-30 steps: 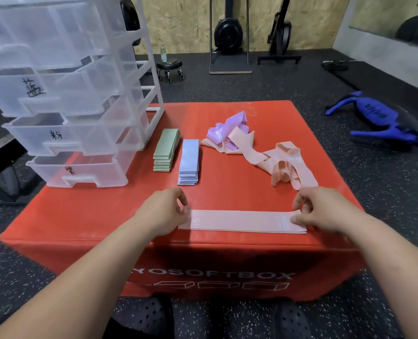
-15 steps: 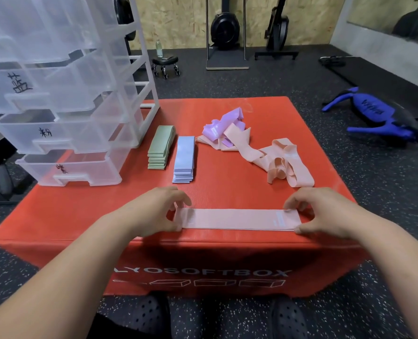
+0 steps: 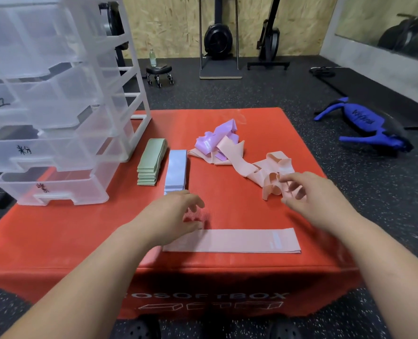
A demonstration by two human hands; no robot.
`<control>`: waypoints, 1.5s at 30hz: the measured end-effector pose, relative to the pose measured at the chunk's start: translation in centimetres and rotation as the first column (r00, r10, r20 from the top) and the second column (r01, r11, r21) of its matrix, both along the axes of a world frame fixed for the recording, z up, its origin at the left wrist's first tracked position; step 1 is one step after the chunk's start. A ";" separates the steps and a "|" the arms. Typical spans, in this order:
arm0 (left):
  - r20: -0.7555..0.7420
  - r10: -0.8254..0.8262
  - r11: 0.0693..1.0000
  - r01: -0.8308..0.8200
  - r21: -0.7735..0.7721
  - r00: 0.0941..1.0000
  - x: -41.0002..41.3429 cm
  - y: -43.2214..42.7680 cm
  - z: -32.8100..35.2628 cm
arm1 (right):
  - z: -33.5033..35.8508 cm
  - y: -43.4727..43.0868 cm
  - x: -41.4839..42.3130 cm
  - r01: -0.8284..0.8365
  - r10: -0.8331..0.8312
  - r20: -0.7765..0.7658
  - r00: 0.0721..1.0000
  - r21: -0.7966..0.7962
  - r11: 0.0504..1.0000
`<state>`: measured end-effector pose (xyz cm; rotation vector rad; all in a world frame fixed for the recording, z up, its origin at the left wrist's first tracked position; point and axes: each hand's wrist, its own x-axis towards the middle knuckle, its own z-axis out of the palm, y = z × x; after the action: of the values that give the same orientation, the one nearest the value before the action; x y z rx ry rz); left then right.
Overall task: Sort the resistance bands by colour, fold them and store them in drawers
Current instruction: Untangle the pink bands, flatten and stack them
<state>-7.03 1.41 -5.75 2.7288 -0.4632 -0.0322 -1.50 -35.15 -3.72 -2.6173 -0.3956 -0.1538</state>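
The right grip [image 3: 309,198] is blurred, so contact between its fingers and the loose pink bands [image 3: 259,171] cannot be told. The flat band's [image 3: 239,241] left end is partly covered by the left grip [image 3: 171,214]. The drawers [image 3: 56,113] are cut off by the left and top edges.

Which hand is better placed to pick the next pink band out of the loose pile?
Right. The right hand hovers at the near end of the loose pink bands, fingers spread. The left hand sits farther off, by the left end of the flat pink band.
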 end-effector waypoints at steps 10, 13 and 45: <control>0.089 -0.036 0.999 0.039 -0.037 0.995 3.9 -5.7 -0.4 | -2.5 3.2 3.8 0.098 -0.059 0.161 0.985 -0.245 0.965; 0.104 -0.028 0.999 0.032 -0.043 0.994 4.5 -6.0 -0.4 | -0.6 2.5 4.5 0.097 -0.074 0.172 0.982 -0.130 0.987; 0.053 0.061 0.964 -0.045 -0.261 0.997 5.3 -5.4 -0.1 | 3.3 3.6 5.8 0.349 -0.431 0.256 0.865 0.309 0.885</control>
<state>-1.71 -3.95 -5.83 2.4880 -0.3811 0.1171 4.26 -31.53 -0.45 -2.3832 0.0647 -0.7245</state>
